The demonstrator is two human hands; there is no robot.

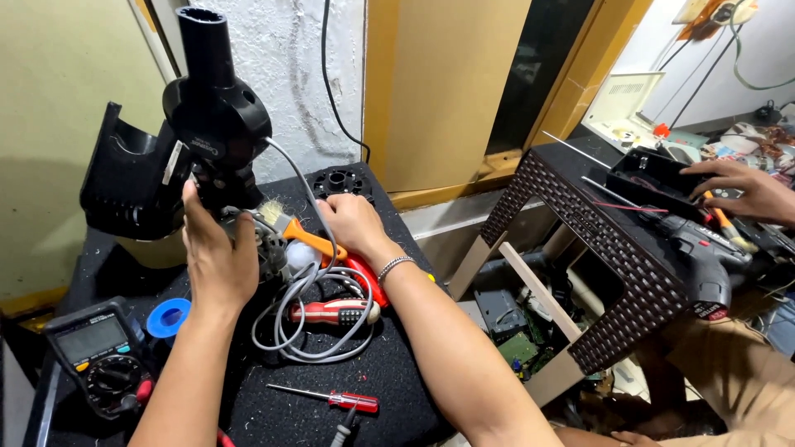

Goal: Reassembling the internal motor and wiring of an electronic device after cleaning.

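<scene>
My left hand [217,258] is closed around the black appliance [217,116], low on its body, and keeps it upright on the black table [397,406]. My right hand [354,223] lies just beside it, fingers curled over the orange pliers [313,240] and the grey cord [310,319]; how tightly it holds them I cannot tell. The cord lies in loops on the table between my arms, over a red screwdriver [333,311]. A thinner red screwdriver [331,399] lies nearer to me. A multimeter [98,354] and blue tape roll [170,316] are left of my left arm. At the right, another person's hand [741,192] rests on a black tray [654,178] on a woven stool [609,248], near a drill [704,257].
</scene>
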